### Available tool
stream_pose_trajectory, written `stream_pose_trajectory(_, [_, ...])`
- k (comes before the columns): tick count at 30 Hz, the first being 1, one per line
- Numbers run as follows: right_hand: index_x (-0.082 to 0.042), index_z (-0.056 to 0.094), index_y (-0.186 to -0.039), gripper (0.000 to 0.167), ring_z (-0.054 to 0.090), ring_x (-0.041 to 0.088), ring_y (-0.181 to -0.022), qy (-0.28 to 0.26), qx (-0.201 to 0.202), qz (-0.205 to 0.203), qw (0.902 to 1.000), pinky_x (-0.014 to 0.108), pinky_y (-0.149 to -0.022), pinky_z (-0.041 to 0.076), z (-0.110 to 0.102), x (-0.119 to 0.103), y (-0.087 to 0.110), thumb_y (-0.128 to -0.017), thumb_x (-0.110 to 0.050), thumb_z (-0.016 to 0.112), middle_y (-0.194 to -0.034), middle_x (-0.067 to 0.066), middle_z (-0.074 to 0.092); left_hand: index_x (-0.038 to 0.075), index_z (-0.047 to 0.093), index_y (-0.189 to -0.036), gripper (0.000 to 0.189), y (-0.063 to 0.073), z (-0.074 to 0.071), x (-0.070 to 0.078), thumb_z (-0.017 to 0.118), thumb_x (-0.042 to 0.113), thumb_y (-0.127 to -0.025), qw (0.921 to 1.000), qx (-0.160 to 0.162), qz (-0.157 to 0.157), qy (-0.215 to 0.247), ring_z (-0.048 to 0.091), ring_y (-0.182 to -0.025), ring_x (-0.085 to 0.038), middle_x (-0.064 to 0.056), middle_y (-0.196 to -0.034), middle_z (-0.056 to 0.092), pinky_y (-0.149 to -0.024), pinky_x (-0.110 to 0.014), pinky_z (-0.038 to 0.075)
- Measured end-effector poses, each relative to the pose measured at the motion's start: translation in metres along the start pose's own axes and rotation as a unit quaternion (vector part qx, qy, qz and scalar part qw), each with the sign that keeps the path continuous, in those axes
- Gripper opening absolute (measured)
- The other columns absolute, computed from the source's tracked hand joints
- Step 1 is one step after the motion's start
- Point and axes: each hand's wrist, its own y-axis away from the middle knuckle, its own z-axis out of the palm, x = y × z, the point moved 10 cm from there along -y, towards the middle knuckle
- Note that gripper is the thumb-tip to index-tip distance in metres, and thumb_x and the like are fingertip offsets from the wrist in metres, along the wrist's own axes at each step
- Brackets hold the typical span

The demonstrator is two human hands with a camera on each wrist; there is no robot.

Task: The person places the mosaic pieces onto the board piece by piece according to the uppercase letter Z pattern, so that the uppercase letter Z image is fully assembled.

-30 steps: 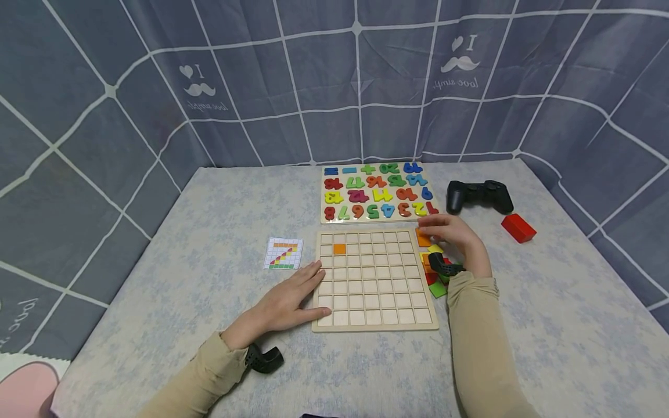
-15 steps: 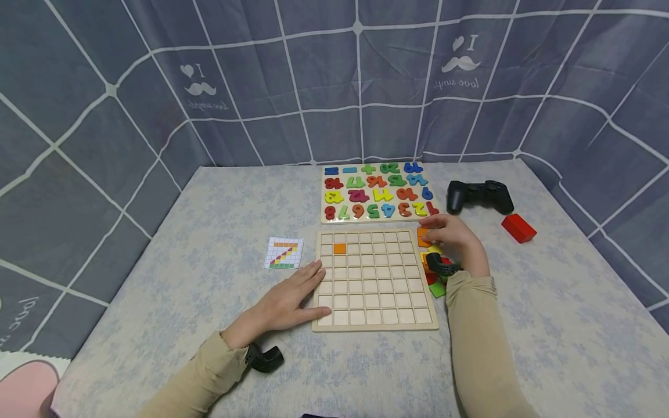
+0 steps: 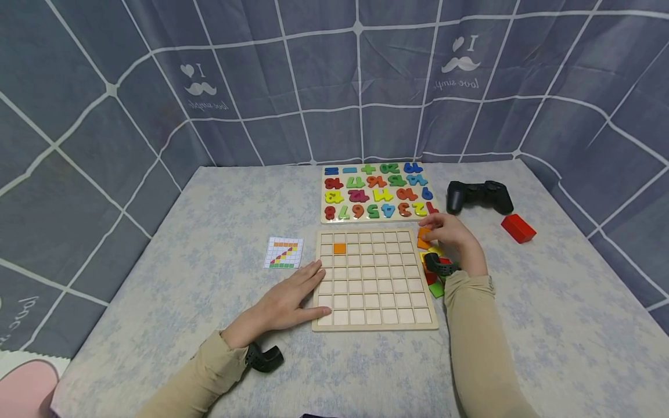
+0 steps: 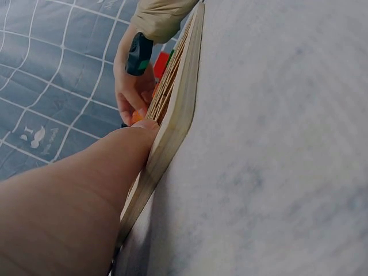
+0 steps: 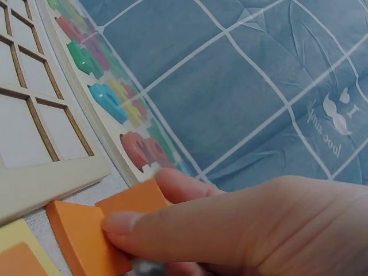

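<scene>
A wooden grid board lies flat before me, with one orange tile in a cell near its upper left. My left hand rests with spread fingers on the board's left edge. Beyond the right edge, my right hand pinches an orange square tile between thumb and index finger. A second orange tile touches it under the thumb. Below that hand, yellow, red and green tiles lie in a loose pile, partly hidden by the wrist. A pattern card with a coloured Z lies left of the board.
Behind the grid board lies a number puzzle board with colourful digits. A black game controller and a red block sit at the back right. A tiled-pattern curtain encloses the table's back and sides.
My right hand has shifted slightly left, and the orange tile at its fingertips has turned and tilted a little. The left hand and the board stay still.
</scene>
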Motion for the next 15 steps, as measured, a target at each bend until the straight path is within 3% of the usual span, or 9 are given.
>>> stream_pose_trajectory(7, [0.004,0.057,-0.110,0.033,0.049,0.025,-0.087,0.024,-0.002,-0.008,0.9997,0.033,-0.075,0.039,-0.006,-0.011,0.009,-0.085,-0.013,0.069,-0.093,0.009,0.058,0.006,0.026,-0.148,0.084,0.000,0.001,0.000,0.050,0.060,-0.089,1.0000,-0.001,0.003,-0.002,0.012,-0.142,-0.020,-0.008,-0.155,0.016,-0.114,-0.039,0.020])
stream_pose_trajectory(11, [0.003,0.061,-0.111,0.033,0.053,0.028,-0.096,0.031,0.006,-0.047,0.9984,0.037,-0.083,0.042,-0.006,-0.033,0.013,-0.087,-0.019,0.068,-0.102,0.014,0.063,0.006,0.026,-0.148,0.084,0.000,0.001,0.000,0.051,0.059,-0.089,1.0000,-0.001,0.002,-0.001,0.012,-0.142,-0.020,-0.008,-0.155,0.015,-0.114,-0.039,0.020])
stream_pose_trajectory(15, [0.000,0.064,-0.113,0.034,0.056,0.030,-0.101,0.027,-0.007,-0.083,0.9962,0.043,-0.089,0.046,0.009,-0.060,0.013,-0.090,-0.024,0.066,-0.109,0.015,0.064,0.007,0.026,-0.148,0.084,0.000,0.001,-0.001,0.051,0.060,-0.089,1.0000,0.000,-0.001,0.000,0.012,-0.142,-0.019,-0.007,-0.156,0.015,-0.114,-0.039,0.020])
